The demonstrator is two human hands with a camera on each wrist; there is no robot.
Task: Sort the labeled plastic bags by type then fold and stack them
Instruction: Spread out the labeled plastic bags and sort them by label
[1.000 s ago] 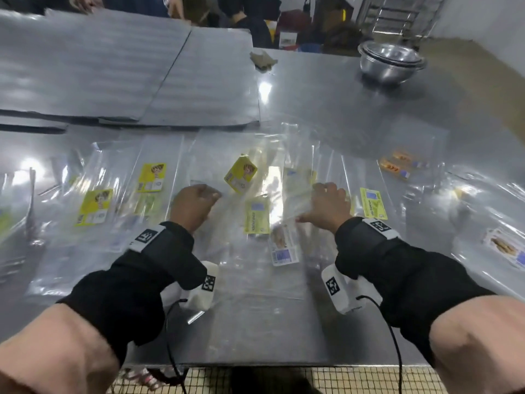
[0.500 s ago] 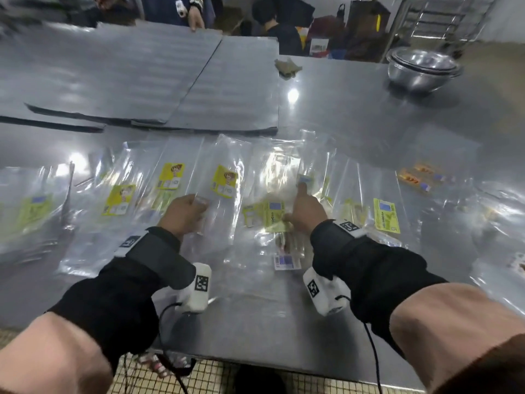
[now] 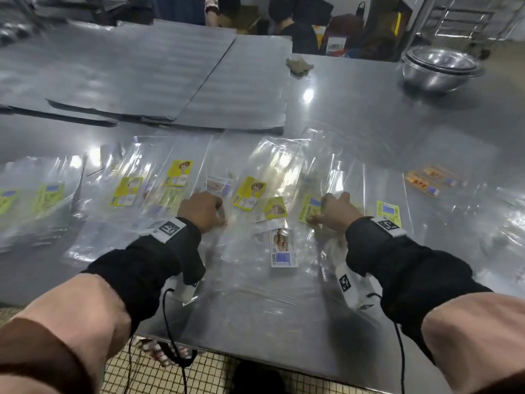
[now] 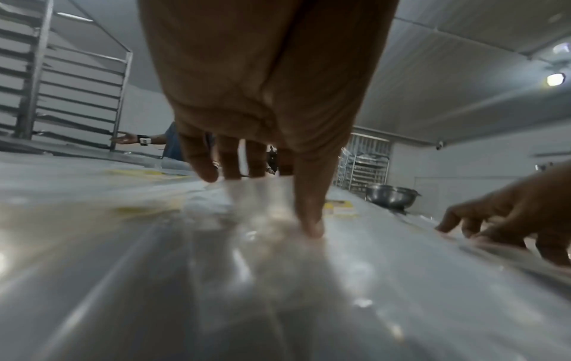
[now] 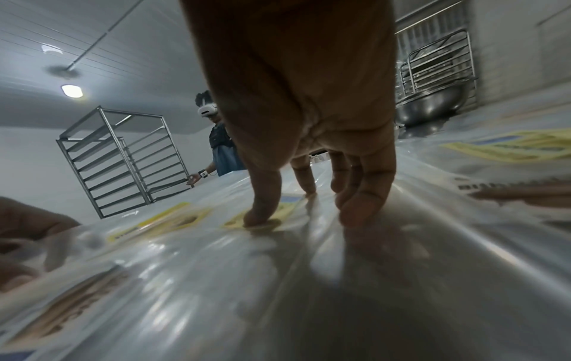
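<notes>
The left hand (image 3: 202,209) is curled, its thumb pressing down on a clear plastic bag (image 3: 227,251); whether it grips the bag is hard to tell. The right hand (image 3: 335,211) spreads loose fingers (image 5: 262,195) on a yellow label (image 3: 308,207). More labeled bags (image 3: 147,189) lie all over the shiny surface (image 3: 369,115). Half a second ago the hands were closer together. A metal bowl (image 3: 439,69) sits far off.

Bare steel table (image 3: 369,115) beyond the plastic bags (image 3: 272,163), steel bowls (image 3: 437,66) far right, flat sheets (image 3: 142,78) far left
</notes>
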